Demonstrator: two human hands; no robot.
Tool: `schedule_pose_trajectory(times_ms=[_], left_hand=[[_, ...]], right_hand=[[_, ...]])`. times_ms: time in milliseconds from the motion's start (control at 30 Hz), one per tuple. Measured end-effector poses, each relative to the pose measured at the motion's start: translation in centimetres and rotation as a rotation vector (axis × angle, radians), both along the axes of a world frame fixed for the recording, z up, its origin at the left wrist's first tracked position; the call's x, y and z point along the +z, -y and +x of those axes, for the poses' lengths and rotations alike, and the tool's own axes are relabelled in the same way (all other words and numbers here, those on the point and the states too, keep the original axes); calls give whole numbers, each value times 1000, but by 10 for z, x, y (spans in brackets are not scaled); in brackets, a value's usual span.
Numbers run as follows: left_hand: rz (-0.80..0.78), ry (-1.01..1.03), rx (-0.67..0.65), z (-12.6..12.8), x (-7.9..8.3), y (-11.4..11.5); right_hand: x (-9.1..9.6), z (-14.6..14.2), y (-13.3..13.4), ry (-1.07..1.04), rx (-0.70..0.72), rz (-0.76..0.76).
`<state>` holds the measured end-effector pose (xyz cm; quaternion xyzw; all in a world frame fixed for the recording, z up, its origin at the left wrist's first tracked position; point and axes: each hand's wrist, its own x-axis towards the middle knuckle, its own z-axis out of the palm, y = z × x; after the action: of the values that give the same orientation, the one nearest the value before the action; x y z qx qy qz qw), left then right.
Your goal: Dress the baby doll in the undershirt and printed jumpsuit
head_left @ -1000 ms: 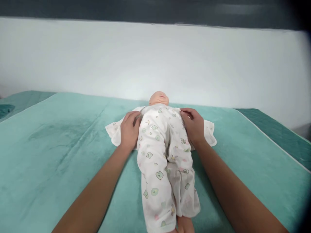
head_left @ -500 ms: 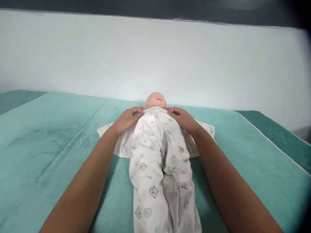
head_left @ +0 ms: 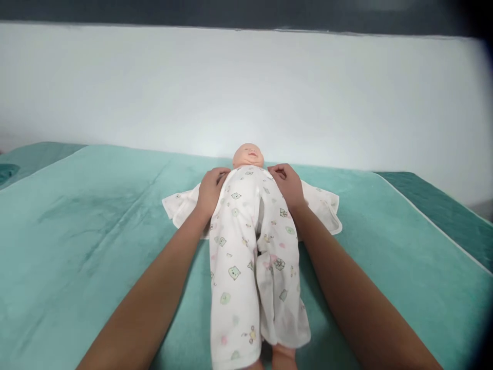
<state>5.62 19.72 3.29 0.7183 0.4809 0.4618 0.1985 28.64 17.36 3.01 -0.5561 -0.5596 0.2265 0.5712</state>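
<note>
Pale wall (head_left: 115, 92) is filling the background on my feed, with a dark band (head_left: 192, 10) running above it, and teal blanket (head_left: 96, 221) is covering the surface below, a white line marking off its darker border (head_left: 454, 221) on the right. Out on that blanket, the doll (head_left: 246, 155) is lying on its back, head towards the wall, feet (head_left: 284, 357) pointing back at me. Checking for markings now: the white trousers (head_left: 236, 221) are showing green bear faces, pink patches and little yellowish figures, the smallest too tiny for me to make out. Up by the top edge of those trousers, my left hand (head_left: 211, 187) is resting against one side, fingers bent inward, half closed; my right hand (head_left: 288, 185) is mirroring it on the other side, fingertips curling in at the edge. Both are touching the fabric, yet from this far off I'm not able to tell whether either one is pinching it or just lying against it. Beneath the wrists, a white garment (head_left: 324, 208) is fanning out on both sides, while the trouser hems are reaching down almost over the feet.
</note>
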Motion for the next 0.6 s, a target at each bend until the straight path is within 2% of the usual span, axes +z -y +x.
schedule_pose_trajectory(times_ms=[100, 167, 267, 333, 433, 500, 600], left_hand=[[156, -65, 5, -13, -8, 37], [166, -68, 51, -23, -11, 73], [94, -33, 82, -38, -13, 145], [29, -28, 34, -47, -17, 198], [-36, -82, -75, -56, -28, 263], [-53, -134, -116, -57, -37, 288], [-34, -197, -136, -52, -44, 299]], right_hand=[[5, -11, 37, -116, 30, 15], [6, -19, 74, -116, 21, 36], [-1, -31, 147, -8, -20, 89], [-13, -36, 200, 90, -18, 104], [-34, -39, 268, 176, -36, 1], [-44, -41, 294, 232, -64, -38], [-50, -46, 305, 360, -48, -63]])
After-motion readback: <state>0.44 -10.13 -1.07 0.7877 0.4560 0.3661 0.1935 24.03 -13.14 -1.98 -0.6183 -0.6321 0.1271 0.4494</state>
